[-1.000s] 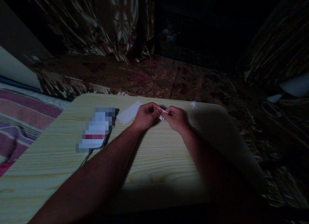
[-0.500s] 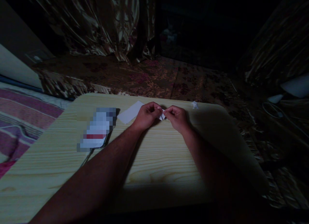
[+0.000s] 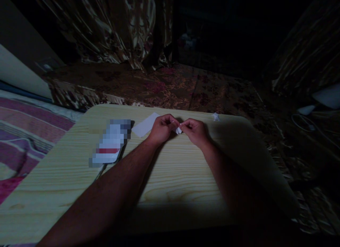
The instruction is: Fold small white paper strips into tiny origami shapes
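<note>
Our left hand [image 3: 163,128] and right hand [image 3: 196,130] pinch folded paper [image 3: 177,131] between them, apparently mid-fold; next likely calls for creasing.

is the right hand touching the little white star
Apart. The head view shows a gap of pale tabletop between the right hand and the little white star, which lies near the far edge.

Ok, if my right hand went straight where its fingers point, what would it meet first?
Most likely the small folded white paper by its fingertips, then your left hand; depth is unclear in this dim view.
</note>
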Motion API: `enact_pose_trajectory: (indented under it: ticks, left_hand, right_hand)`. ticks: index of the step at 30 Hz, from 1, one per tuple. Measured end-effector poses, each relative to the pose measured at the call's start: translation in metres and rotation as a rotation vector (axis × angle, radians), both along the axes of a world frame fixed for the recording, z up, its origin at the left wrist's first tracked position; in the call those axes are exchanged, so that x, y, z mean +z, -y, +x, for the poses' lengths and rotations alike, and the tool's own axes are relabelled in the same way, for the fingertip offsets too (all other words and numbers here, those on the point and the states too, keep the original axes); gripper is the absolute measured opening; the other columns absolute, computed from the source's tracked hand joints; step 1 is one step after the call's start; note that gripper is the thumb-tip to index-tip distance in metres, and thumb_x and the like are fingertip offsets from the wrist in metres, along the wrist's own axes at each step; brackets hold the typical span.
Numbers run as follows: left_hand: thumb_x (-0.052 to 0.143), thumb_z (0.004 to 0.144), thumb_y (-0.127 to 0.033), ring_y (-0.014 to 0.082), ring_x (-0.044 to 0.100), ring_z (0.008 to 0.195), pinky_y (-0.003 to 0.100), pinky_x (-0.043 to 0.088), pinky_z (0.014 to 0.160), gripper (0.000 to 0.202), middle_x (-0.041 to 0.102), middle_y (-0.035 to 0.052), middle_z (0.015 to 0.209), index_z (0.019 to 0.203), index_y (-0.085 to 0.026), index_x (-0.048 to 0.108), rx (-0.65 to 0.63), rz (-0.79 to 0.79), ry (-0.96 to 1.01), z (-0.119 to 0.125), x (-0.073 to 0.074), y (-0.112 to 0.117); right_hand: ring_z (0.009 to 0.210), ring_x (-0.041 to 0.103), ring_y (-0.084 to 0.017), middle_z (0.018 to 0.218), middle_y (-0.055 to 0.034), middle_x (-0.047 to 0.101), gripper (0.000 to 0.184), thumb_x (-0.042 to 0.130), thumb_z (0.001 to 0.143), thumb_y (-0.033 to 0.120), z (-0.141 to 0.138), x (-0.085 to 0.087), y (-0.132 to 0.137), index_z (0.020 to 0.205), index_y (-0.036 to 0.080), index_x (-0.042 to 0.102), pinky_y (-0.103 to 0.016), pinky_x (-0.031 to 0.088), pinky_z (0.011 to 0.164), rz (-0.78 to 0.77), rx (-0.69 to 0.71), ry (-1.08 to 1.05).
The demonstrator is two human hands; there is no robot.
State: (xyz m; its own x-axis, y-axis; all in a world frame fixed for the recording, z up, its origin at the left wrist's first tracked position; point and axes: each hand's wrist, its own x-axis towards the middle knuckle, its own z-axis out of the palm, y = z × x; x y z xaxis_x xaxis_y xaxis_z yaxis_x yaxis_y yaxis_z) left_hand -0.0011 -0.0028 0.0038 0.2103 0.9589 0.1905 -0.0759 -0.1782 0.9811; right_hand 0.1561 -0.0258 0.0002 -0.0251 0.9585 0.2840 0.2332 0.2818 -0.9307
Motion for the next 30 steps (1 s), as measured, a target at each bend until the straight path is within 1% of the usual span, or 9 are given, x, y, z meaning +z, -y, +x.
enact_pose_trajectory:
  ticks: [7,11,14,16,19,26,30]
  left_hand:
    - [0.070,0.070,-0.026,0.0126,0.056,0.057,0.025,0.043,0.057,0.013,0.065,0.0024,0.065,0.069,-0.014,0.064,-0.002,0.002,-0.003,0.0010,0.0011,0.0014]
    - [0.070,0.071,-0.026,0.0117,0.055,0.057,0.025,0.042,0.057,0.013,0.064,0.0016,0.065,0.069,-0.014,0.064,0.033,-0.004,-0.002,0.0006,0.0020,0.0013]
    - [0.071,0.070,-0.027,0.0110,0.053,0.057,0.024,0.041,0.057,0.014,0.064,0.0012,0.065,0.068,-0.014,0.063,0.069,-0.023,0.012,0.0009,0.0030,0.0014]
    - [0.072,0.069,-0.028,0.0102,0.052,0.054,0.024,0.040,0.055,0.016,0.063,0.0008,0.064,0.067,-0.014,0.063,0.067,-0.040,0.028,0.0014,0.0032,0.0015]
    - [0.071,0.069,-0.029,0.0091,0.048,0.051,0.023,0.038,0.051,0.017,0.061,-0.0004,0.061,0.067,-0.014,0.063,0.045,-0.044,0.038,0.0018,0.0031,0.0019]
    - [0.069,0.070,-0.028,0.0101,0.050,0.055,0.023,0.037,0.053,0.015,0.061,-0.0005,0.062,0.070,-0.015,0.064,0.005,-0.017,-0.054,0.0010,0.0069,0.0039]
    - [0.069,0.069,-0.030,0.0101,0.049,0.054,0.023,0.037,0.054,0.016,0.060,-0.0009,0.062,0.069,-0.016,0.064,0.078,-0.028,0.022,0.0011,0.0071,0.0026]
  right_hand:
    - [0.059,0.052,-0.011,0.064,0.0000,0.061,0.020,0.063,0.075,0.035,-0.0003,0.0027,0.0014,0.068,0.016,0.060,-0.024,0.041,0.059,-0.011,-0.002,-0.001]
    - [0.059,0.050,-0.010,0.065,0.0006,0.060,0.019,0.064,0.074,0.034,-0.0012,0.0032,0.0004,0.070,0.016,0.060,-0.023,0.039,0.056,-0.046,0.016,-0.003]
    - [0.055,0.044,-0.009,0.060,0.0034,0.053,0.020,0.065,0.072,0.032,-0.0016,0.0028,0.0002,0.064,0.016,0.056,-0.022,0.033,0.052,-0.055,0.017,0.008]
    - [0.053,0.040,-0.008,0.057,0.0047,0.048,0.022,0.064,0.072,0.032,-0.0016,0.0026,0.0005,0.061,0.017,0.053,-0.022,0.030,0.051,-0.040,0.001,0.023]
    - [0.054,0.039,-0.008,0.056,0.0051,0.046,0.022,0.063,0.072,0.032,-0.0014,0.0027,0.0010,0.060,0.017,0.052,-0.022,0.030,0.051,-0.030,-0.020,0.047]
    - [0.055,0.043,-0.009,0.059,0.0040,0.051,0.020,0.063,0.072,0.034,-0.0017,0.0027,-0.0007,0.063,0.017,0.055,-0.023,0.034,0.053,-0.064,0.017,0.019]
    - [0.057,0.047,-0.010,0.063,0.0022,0.057,0.019,0.063,0.073,0.036,-0.0006,0.0032,-0.0007,0.069,0.017,0.060,-0.023,0.037,0.055,-0.060,0.044,-0.003]
